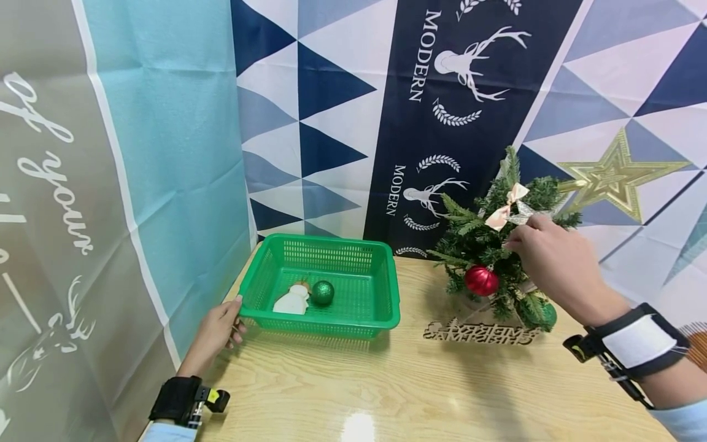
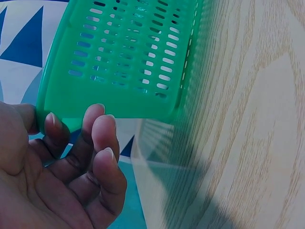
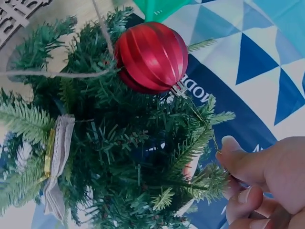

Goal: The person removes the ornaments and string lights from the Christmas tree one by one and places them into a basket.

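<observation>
The right hand (image 1: 547, 255) reaches into the small tree (image 1: 491, 245), its thumb and fingers pinching the thin gold string (image 3: 202, 119) of the red bauble (image 1: 482, 280). The bauble hangs among the branches just below and left of that hand, with a pale ribbon bow (image 1: 508, 207) just above it. The left hand (image 1: 218, 328) rests at the near left corner of the green basket (image 1: 381, 319), fingers loosely curled against its rim, thumb on top. Inside the basket, right of the left hand, lie a green ball (image 1: 323, 293) and a white figure (image 1: 293, 301), touching. A wooden sign (image 1: 480, 333) lies on the surface (image 1: 386, 393) below the right hand.
</observation>
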`<state>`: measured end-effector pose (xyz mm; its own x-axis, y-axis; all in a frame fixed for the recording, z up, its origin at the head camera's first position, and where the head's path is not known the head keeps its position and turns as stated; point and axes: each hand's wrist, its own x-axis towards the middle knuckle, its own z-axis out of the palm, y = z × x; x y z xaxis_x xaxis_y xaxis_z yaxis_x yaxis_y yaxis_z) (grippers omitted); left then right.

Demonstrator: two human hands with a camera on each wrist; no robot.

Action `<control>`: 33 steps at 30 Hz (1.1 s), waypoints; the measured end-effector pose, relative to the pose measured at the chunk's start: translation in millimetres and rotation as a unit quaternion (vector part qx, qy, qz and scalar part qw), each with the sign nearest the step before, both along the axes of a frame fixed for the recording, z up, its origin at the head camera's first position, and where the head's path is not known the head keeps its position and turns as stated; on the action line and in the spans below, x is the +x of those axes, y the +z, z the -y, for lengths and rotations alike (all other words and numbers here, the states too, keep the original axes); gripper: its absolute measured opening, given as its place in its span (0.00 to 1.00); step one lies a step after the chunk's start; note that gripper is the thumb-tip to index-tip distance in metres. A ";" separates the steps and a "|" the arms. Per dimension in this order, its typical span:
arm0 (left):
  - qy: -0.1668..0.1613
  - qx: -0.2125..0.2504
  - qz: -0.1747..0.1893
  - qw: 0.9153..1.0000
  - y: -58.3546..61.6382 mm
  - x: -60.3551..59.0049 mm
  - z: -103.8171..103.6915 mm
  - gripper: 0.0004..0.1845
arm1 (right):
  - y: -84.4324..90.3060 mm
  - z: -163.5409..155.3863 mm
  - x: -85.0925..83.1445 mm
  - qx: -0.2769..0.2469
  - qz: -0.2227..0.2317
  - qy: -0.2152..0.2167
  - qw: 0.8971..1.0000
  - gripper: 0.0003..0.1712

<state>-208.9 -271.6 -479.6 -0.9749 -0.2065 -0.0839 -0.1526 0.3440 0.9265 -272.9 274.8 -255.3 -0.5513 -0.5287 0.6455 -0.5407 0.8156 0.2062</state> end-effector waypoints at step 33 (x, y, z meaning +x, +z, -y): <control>0.001 -0.005 0.005 1.000 3.1 1.2 -1.4 0.36 | -1.3 6.3 8.5 0.119 0.084 -0.057 0.988 0.25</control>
